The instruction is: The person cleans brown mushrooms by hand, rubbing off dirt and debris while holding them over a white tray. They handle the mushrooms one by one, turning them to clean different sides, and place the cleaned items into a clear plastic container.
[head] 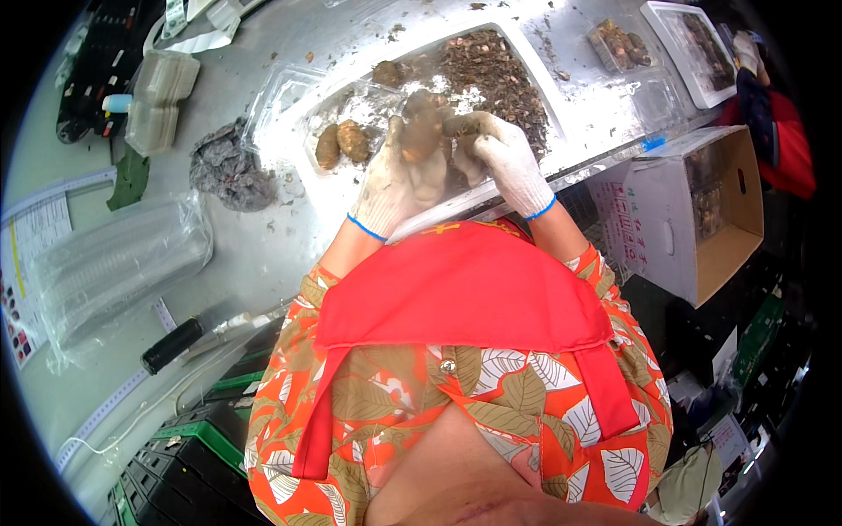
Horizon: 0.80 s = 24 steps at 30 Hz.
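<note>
In front of me my left hand (398, 181), in a soiled white knit glove, holds a brown tuber (421, 137) that looks like a taro corm. My right hand (506, 151), gloved the same way, curls its fingers at the tuber's right side; whether anything is pinched in them is hidden. Both hands are over a white tray (539, 62) strewn with dark peel scraps (490, 79). Left of my left hand, two more tubers (353, 141) lie in a clear plastic punnet (316, 167). Another tuber (387, 73) rests beyond it.
A crumpled grey cloth (230, 167) and bagged clear containers (125, 269) lie left; stacked punnets (154, 102) stand behind. A black handle (172, 345) juts out near the table edge. At right are a filled punnet (618, 46), an open carton (677, 210) and another person's gloved hand (746, 51).
</note>
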{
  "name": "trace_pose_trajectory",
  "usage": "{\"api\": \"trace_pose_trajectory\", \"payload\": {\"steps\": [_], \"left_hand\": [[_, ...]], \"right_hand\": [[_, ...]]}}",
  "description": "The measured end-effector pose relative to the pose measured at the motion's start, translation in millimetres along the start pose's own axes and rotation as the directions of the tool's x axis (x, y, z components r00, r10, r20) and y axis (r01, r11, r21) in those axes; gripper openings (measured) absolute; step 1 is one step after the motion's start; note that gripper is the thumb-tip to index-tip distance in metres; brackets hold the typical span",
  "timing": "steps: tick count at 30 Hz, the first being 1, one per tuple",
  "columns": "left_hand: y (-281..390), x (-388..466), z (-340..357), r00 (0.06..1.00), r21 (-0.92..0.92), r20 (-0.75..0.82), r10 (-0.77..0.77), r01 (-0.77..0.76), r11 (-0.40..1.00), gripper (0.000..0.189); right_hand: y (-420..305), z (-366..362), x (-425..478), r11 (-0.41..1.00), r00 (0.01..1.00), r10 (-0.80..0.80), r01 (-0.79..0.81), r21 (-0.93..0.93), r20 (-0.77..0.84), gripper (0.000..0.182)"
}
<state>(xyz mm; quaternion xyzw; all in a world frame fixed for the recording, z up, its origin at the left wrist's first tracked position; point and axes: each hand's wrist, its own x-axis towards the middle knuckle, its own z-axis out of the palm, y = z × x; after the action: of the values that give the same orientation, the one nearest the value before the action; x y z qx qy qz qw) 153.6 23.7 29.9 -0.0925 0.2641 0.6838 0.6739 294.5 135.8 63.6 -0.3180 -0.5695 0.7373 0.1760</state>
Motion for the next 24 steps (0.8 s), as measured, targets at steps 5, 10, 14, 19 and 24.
{"api": "trace_pose_trajectory", "payload": {"steps": [5,10,14,19,24], "left_hand": [[6.7,2.0,-9.8,0.926,-0.186,0.371,-0.069,0.147,0.971,0.054],[9.9,-2.9,-0.5,0.988,0.233,0.139,0.07,-0.102,0.967,0.054],[8.1,-5.3,1.5,0.979,0.142,0.153,0.131,-0.153,0.978,0.048],[29.7,-4.9,-6.3,0.892,0.385,0.097,0.441,-0.443,0.81,0.048],[61.4,-26.7,-8.7,0.496,0.977,0.065,0.866,-0.207,0.045,0.039]], "right_hand": [[11.0,-13.0,2.6,0.99,0.997,0.081,-0.081,-0.116,-0.003,0.028],[-0.3,-4.8,-0.2,0.968,0.997,-0.046,0.03,-0.249,-0.061,0.027],[1.4,-6.8,3.7,0.951,0.992,-0.121,0.104,-0.292,-0.041,0.03],[-7.7,-17.1,3.0,0.979,0.997,-0.021,0.005,-0.202,-0.073,0.03],[-9.2,-43.5,13.9,0.989,0.964,-0.088,0.054,-0.141,-0.253,0.026]]}}
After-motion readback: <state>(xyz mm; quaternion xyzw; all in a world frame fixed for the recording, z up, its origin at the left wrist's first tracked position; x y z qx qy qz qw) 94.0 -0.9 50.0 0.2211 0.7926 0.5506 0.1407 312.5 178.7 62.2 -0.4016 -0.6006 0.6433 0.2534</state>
